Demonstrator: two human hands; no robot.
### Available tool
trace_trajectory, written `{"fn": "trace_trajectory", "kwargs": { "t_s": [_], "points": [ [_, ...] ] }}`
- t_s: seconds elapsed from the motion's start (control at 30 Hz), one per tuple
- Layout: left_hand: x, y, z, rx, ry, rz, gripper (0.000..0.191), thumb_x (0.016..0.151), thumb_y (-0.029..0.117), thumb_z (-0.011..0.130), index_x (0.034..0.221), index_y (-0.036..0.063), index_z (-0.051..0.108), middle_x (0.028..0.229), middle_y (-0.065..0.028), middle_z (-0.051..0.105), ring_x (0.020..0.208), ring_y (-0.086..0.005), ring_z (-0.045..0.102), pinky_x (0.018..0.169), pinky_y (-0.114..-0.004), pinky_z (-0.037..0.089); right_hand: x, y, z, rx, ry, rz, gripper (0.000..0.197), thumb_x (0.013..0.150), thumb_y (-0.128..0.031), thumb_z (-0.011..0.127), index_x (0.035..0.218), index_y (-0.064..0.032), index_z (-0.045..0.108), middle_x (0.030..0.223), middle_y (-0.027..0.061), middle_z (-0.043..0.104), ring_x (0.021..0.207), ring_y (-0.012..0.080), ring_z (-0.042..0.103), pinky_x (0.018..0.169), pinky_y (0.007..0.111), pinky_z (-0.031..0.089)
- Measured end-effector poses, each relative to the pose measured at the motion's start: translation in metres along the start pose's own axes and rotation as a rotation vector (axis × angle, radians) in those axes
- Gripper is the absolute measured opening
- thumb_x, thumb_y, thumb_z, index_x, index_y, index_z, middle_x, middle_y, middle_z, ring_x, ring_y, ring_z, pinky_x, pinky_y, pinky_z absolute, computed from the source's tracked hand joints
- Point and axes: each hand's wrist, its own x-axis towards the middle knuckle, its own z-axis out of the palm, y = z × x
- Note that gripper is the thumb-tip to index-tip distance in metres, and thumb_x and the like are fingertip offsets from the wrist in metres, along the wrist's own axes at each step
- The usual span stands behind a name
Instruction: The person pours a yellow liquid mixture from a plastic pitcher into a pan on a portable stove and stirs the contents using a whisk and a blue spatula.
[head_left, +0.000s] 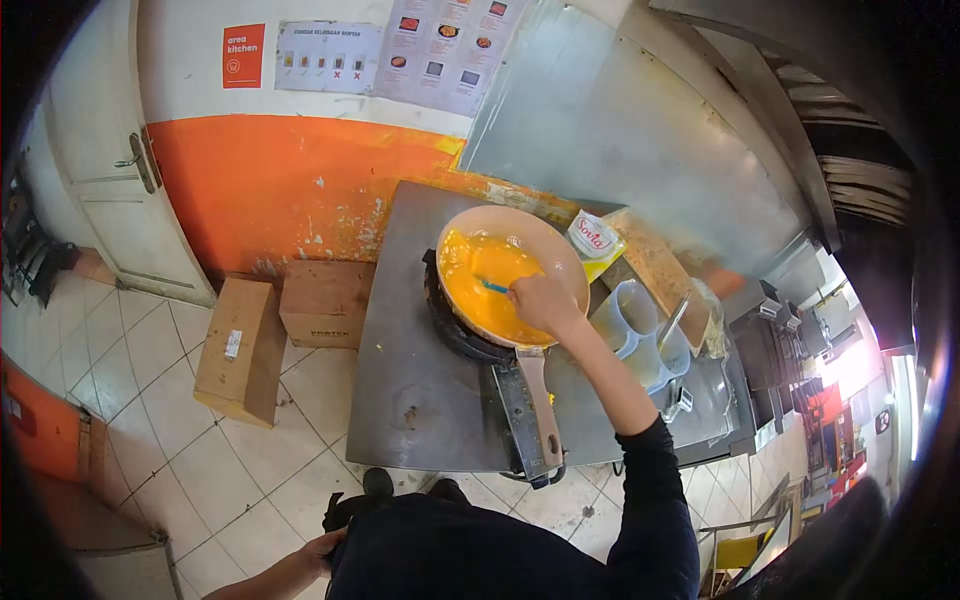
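A light-coloured frying pan (568, 262) sits on a portable gas stove (525, 420), its beige handle (537, 397) towards me. Yellow liquid egg (472, 300) covers much of the pan's bottom, with thicker patches in it. My right hand (546, 304) reaches over the pan, closed around a blue utensil (495, 286) that dips into the egg; its lower end is hidden. My left hand (322, 551) is low at my side, against a black item (343, 511). Whether its fingers grip that item is unclear.
Right of the pan stand translucent plastic jugs (634, 307), one with a metal utensil (675, 319), and a Sovia pouch (594, 238). A small digital device (681, 400) lies nearer on the metal table (420, 405). Cardboard boxes (244, 349) stand on the tiled floor, left.
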Motion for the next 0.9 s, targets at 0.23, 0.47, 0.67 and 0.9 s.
{"fn": "trace_trajectory", "kwargs": {
  "t_s": [0.23, 0.47, 0.67, 0.9],
  "points": [
    [0.006, 0.006, 0.001, -0.027, 0.052, -0.02, 0.039, 0.085, 0.039, 0.066, 0.093, 0.0015, 0.065, 0.085, -0.0134, 0.069, 0.071, -0.0258, 0.067, 0.072, -0.042, 0.055, -0.055, 0.032, -0.032, 0.068, -0.17, -0.135, 0.026, 0.087, -0.027, 0.052, 0.086, -0.006, 0.068, 0.082, 0.0192, 0.066, 0.077, 0.0366, 0.064, 0.07, 0.048, 0.05],
    [-0.004, -0.002, 0.015, -0.072, 0.008, -0.021, 0.038, 0.087, 0.039, 0.063, 0.098, 0.0026, 0.064, 0.093, -0.0136, 0.069, 0.08, -0.0267, 0.067, 0.078, -0.046, 0.053, -0.083, 0.045, -0.062, -0.064, -0.292, -0.056, 0.022, 0.088, -0.027, 0.054, 0.098, -0.0118, 0.067, 0.086, 0.0162, 0.066, 0.081, 0.0348, 0.063, 0.072, 0.046, 0.05],
    [0.005, -0.001, 0.005, -0.07, -0.035, 0.008, 0.036, 0.088, 0.036, 0.062, 0.103, 0.0033, 0.062, 0.097, -0.0136, 0.068, 0.084, -0.0268, 0.067, 0.083, -0.046, 0.052, -0.064, 0.035, -0.019, 0.226, -0.286, -0.214, 0.027, 0.094, -0.027, 0.047, 0.107, -0.0066, 0.059, 0.087, 0.0219, 0.064, 0.08, 0.0367, 0.063, 0.072, 0.048, 0.048],
    [0.001, -0.001, 0.016, -0.082, -0.024, -0.03, 0.036, 0.085, 0.037, 0.066, 0.096, 0.0031, 0.065, 0.093, -0.0136, 0.069, 0.083, -0.0265, 0.067, 0.082, -0.046, 0.052, -0.004, -0.01, 0.016, 0.054, -0.053, -0.059, 0.03, 0.095, -0.025, 0.042, 0.091, 0.001, 0.058, 0.081, 0.0233, 0.064, 0.075, 0.0391, 0.064, 0.066, 0.047, 0.051]
  ]
}}
